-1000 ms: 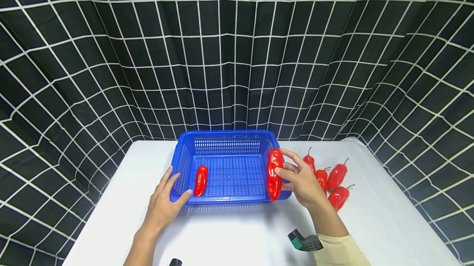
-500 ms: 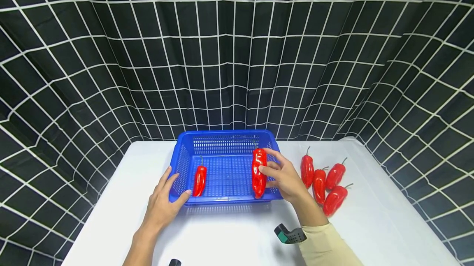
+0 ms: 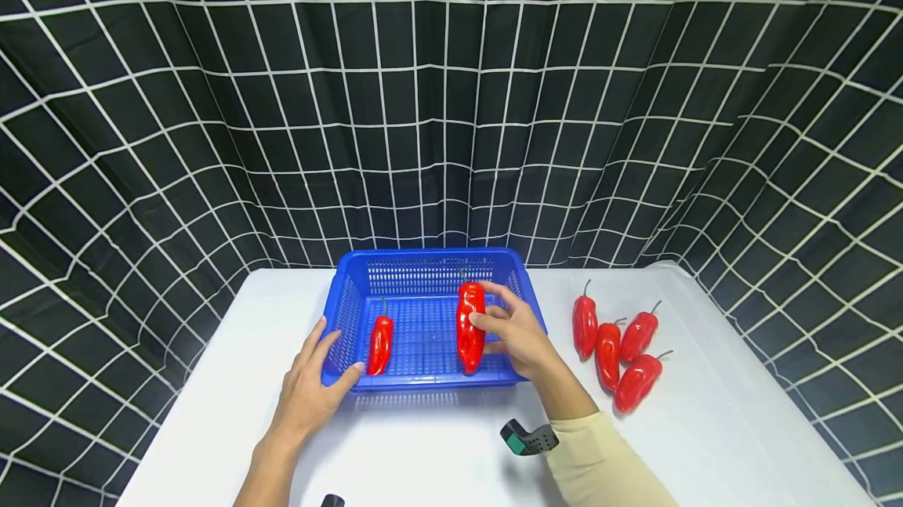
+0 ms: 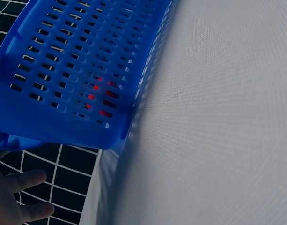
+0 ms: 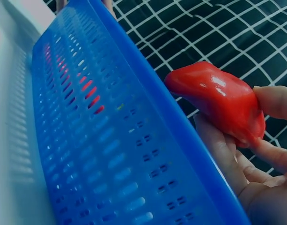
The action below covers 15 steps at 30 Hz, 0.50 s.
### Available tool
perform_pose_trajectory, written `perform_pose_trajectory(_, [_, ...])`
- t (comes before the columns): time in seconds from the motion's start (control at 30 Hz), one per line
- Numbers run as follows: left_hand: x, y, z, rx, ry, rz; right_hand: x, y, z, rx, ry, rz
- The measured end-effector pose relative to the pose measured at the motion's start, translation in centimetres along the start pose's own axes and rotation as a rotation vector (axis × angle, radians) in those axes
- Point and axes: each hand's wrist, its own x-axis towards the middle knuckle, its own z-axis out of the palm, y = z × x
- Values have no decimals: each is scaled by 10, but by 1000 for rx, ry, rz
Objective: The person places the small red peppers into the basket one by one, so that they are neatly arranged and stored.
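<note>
Red pepper (image 3: 467,334), long and glossy, in the right hand (image 3: 518,338). Thumb and fingers pinch it from its right side; I log them as clamped on it. It hangs over the right-of-centre part of the blue basket (image 3: 430,255), stem pointing away from the person, tip toward the near rim. Right wrist feed shows its body just beyond the top of the basket wall; from my remote seat I cannot tell whether the tip touches the plastic or clears it.

Left hand (image 3: 310,382): at the basket's left end, by the near corner. Fingers apart, thumb spread toward the near rim, no pepper in it.

My tally. Inside: one smaller-looking pepper (image 3: 381,346), lying along the left part of the basket floor, stem away. Its red shows through the slots on both wrist feeds. In hand: one, not yet let go. Outside: four, on the white tabletop (image 3: 423,444) to the right of the basket. I note a slim pepper (image 3: 585,327) farthest left, then a close bunch: the middle pepper (image 3: 608,356), the far-right pepper (image 3: 640,334) and the nearest pepper (image 3: 638,383).

I judge it an early stage: one down, one midway, four lying unheld.
</note>
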Motion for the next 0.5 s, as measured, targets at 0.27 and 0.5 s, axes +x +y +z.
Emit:
perform_pose_trajectory(0.27, [0,-1,1,-6,15,10,5,1,9,10,-7,-11])
perform_pose_trajectory(0.5, [0,-1,0,-3,10,7,11,0,20,18,-3,5])
